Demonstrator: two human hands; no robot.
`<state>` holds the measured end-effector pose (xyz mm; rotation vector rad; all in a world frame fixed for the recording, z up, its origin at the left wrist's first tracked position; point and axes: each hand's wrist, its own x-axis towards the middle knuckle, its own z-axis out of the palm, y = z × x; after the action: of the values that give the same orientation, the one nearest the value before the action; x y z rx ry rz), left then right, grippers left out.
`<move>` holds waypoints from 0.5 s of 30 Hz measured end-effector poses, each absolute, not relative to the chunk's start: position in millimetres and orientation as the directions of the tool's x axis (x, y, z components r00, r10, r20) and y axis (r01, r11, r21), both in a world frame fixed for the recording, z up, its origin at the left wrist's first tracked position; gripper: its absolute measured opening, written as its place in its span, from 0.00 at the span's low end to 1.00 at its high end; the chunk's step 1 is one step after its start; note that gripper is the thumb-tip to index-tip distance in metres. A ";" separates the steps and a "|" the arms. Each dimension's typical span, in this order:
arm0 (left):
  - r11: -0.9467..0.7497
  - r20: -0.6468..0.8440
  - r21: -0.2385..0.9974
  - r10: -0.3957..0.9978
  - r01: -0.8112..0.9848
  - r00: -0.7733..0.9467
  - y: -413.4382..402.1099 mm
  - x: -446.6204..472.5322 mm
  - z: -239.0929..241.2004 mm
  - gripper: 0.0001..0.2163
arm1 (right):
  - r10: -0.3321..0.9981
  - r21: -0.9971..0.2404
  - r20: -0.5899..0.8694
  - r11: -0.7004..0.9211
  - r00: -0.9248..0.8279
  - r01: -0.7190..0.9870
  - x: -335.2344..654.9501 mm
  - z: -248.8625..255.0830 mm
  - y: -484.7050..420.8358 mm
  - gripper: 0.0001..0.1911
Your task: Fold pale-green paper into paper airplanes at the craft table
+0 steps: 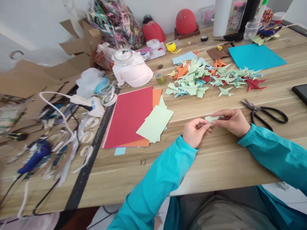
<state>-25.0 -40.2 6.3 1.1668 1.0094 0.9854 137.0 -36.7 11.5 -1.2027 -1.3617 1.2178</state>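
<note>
Between my two hands is a small folded piece of pale green paper, held just above the wooden table. My left hand pinches its near left edge with thumb and fingers. On the other side, my right hand grips the paper between thumb and forefinger, covering part of it. Black-handled scissors lie to the right of my right hand. Beyond my hands spreads a pile of folded paper pieces in green, orange, blue and red. Pale green paper sheets rest left of my left hand.
Under the green sheets lies red paper. A blue sheet is at the back right, and a dark flat device at the right edge. Leftward are a blue glue gun, cables, white tape rolls and a power strip.
</note>
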 end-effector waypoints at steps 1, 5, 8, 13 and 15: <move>0.141 -0.115 0.986 0.960 -0.086 0.256 -40.1 -24.7 6.4 0.09 | 0.994 -0.996 0.028 0.037 -0.104 0.087 137.0 11.1 -36.6 0.17; 0.175 -0.143 0.979 0.957 -0.108 0.251 -40.1 -23.7 5.9 0.10 | 0.993 -0.994 0.037 0.048 -0.108 0.098 136.6 11.7 -36.5 0.16; 0.195 -0.161 0.973 0.956 -0.124 0.244 -40.6 -23.0 5.1 0.11 | 0.993 -0.991 0.041 0.054 -0.107 0.120 136.1 13.2 -36.7 0.16; 0.201 -0.162 0.966 0.960 -0.160 0.227 -41.5 -22.1 4.7 0.11 | 0.994 -0.990 0.039 0.052 -0.101 0.130 136.6 12.7 -36.8 0.16; 0.194 -0.156 0.968 0.963 -0.161 0.221 -41.8 -22.0 5.2 0.11 | 0.993 -0.992 0.033 0.046 -0.111 0.121 137.1 11.8 -36.7 0.16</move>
<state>-22.0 -41.8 5.2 1.0407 1.0056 1.0116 137.1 -36.7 11.8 -1.2169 -1.3999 1.1981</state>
